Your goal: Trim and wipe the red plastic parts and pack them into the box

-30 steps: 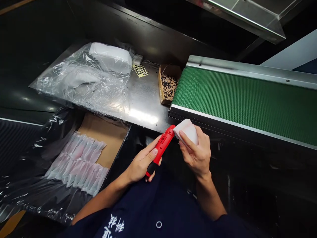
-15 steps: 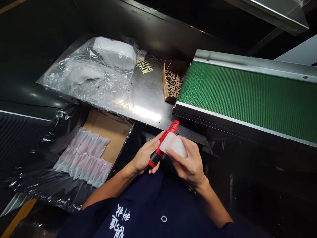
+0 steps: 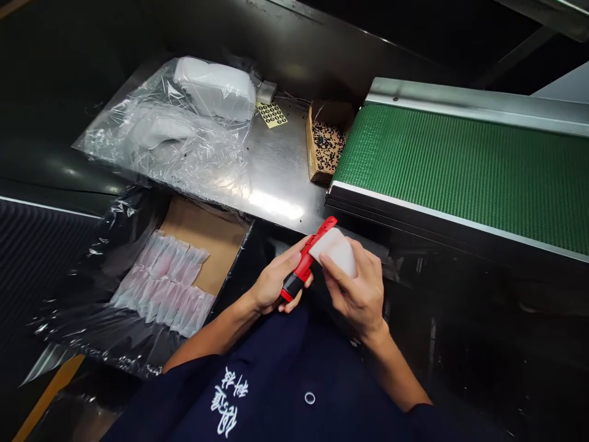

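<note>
My left hand (image 3: 280,279) is wrapped round a red tool (image 3: 304,265) with a black band near its lower end; the tool points up and to the right. In my right hand (image 3: 361,285) is a white foam pouch (image 3: 338,252), pinched between thumb and fingers. The pouch's left edge lies against the right side of the red tool. Below left of my hands, wrapped pinkish pieces (image 3: 163,282) lie in two rows in a box lined with black plastic (image 3: 184,233).
A green conveyor belt (image 3: 460,166) runs off to the right. On the metal table (image 3: 276,166) are a clear plastic bag (image 3: 138,135) with white foam sheets (image 3: 216,89), a yellow sticker sheet (image 3: 272,115) and a small carton (image 3: 311,144) of black bits.
The view has shifted slightly. The white pouch has turned a little and sits slightly farther right along with my right hand, showing more of the red tool. Both hands keep their hold.
</note>
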`<state>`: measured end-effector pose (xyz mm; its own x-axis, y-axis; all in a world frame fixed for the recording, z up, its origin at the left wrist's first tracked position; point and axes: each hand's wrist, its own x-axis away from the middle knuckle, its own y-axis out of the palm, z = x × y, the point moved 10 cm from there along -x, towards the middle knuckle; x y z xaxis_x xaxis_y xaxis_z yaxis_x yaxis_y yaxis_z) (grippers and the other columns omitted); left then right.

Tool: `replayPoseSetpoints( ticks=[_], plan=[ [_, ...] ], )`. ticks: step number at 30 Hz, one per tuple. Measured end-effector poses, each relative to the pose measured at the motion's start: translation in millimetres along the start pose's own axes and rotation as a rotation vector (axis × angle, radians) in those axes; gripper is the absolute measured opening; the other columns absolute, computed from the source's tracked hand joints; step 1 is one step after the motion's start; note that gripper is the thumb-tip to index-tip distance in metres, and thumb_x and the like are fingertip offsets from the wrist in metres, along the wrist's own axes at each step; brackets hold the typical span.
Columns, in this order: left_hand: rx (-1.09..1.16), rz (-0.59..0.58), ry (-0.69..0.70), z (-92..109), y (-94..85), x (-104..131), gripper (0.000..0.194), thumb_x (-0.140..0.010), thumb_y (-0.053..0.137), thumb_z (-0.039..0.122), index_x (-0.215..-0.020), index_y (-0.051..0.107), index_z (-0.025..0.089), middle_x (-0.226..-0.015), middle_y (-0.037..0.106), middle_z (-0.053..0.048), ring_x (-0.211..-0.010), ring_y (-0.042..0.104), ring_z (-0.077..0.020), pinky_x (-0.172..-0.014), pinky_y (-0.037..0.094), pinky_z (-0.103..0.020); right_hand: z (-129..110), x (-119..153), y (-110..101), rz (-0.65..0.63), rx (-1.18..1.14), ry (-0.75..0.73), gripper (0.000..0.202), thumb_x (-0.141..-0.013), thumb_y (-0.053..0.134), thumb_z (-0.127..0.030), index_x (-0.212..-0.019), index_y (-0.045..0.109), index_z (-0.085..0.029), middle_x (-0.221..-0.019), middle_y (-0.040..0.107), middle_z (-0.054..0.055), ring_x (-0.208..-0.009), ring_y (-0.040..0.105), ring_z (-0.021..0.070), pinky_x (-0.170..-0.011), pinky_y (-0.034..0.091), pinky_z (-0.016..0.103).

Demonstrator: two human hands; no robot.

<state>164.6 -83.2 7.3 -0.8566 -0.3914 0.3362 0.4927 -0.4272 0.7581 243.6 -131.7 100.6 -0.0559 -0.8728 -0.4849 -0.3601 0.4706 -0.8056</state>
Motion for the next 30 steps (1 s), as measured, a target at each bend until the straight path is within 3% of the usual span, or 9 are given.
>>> replayPoseSetpoints(
  ticks=[3,7,13,18,23,27,30],
  plan=[
    [0.014,-0.004,0.004,0.7,-1.1,-0.6,0.07,-0.097,0.046,0.046,-0.154,0.012,0.024,-0.072,0.059,-0.002,-0.03,0.047,-0.0101,-0.024,0.03,-0.014,-1.3,-2.7,-1.5,0.02,-0.016,0.003,0.049,-0.083,0.064,-0.012,-0.128,0.062,-0.033,-0.14,0.045,0.012,-0.116,0.05,0.0292,-0.091,0.046,0.046],
    [0.001,0.015,-0.016,-2.7,-5.7,-0.6,0.068,-0.097,0.046,0.047,-0.153,0.018,0.021,-0.077,0.063,-0.005,-0.028,0.046,-0.0091,-0.024,0.031,-0.015,-13.8,1.6,4.7,-0.067,-0.093,-0.087,0.045,-0.083,0.064,-0.014,-0.124,0.064,-0.031,-0.14,0.045,0.012,-0.116,0.049,0.0294,-0.09,0.047,0.045],
    [-0.046,-0.036,-0.015,1.2,3.5,4.0,0.071,-0.097,0.047,0.047,-0.154,0.012,0.023,-0.073,0.058,-0.002,-0.031,0.049,-0.0094,-0.025,0.03,-0.013,20.3,-4.9,-11.9,0.081,0.072,0.07,0.054,-0.084,0.064,-0.012,-0.132,0.058,-0.036,-0.143,0.045,0.01,-0.114,0.052,0.0295,-0.091,0.045,0.046],
    [-0.028,-0.034,-0.028,-0.7,2.9,2.6,0.069,-0.098,0.045,0.047,-0.154,0.014,0.023,-0.073,0.058,-0.002,-0.031,0.047,-0.0085,-0.025,0.03,-0.012,14.9,-4.5,-6.7,0.025,-0.003,0.037,0.051,-0.084,0.064,-0.014,-0.13,0.061,-0.036,-0.142,0.047,0.009,-0.113,0.053,0.0285,-0.091,0.047,0.045],
    [-0.023,-0.074,-0.045,-3.3,5.0,1.7,0.069,-0.097,0.046,0.047,-0.154,0.015,0.022,-0.073,0.058,-0.002,-0.031,0.048,-0.0094,-0.025,0.031,-0.013,25.6,-5.3,-16.0,0.103,0.097,0.087,0.049,-0.085,0.063,-0.013,-0.13,0.06,-0.033,-0.138,0.049,0.011,-0.109,0.053,0.0276,-0.088,0.046,0.043],
    [-0.017,-0.047,-0.05,-4.7,0.7,1.1,0.069,-0.098,0.045,0.047,-0.154,0.015,0.021,-0.072,0.058,-0.002,-0.029,0.046,-0.0086,-0.024,0.029,-0.012,18.4,-7.1,-6.5,0.007,0.019,0.011,0.044,-0.085,0.064,-0.014,-0.125,0.064,-0.031,-0.138,0.049,0.011,-0.108,0.052,0.0269,-0.089,0.046,0.042],
    [-0.022,-0.039,-0.043,-4.9,-0.9,2.1,0.071,-0.098,0.045,0.047,-0.154,0.011,0.02,-0.072,0.058,-0.002,-0.03,0.046,-0.0087,-0.024,0.03,-0.013,25.5,-8.8,-8.1,0.019,0.086,0.052,0.042,-0.086,0.062,-0.016,-0.125,0.064,-0.031,-0.137,0.05,0.011,-0.106,0.052,0.027,-0.088,0.045,0.043]
  ],
)
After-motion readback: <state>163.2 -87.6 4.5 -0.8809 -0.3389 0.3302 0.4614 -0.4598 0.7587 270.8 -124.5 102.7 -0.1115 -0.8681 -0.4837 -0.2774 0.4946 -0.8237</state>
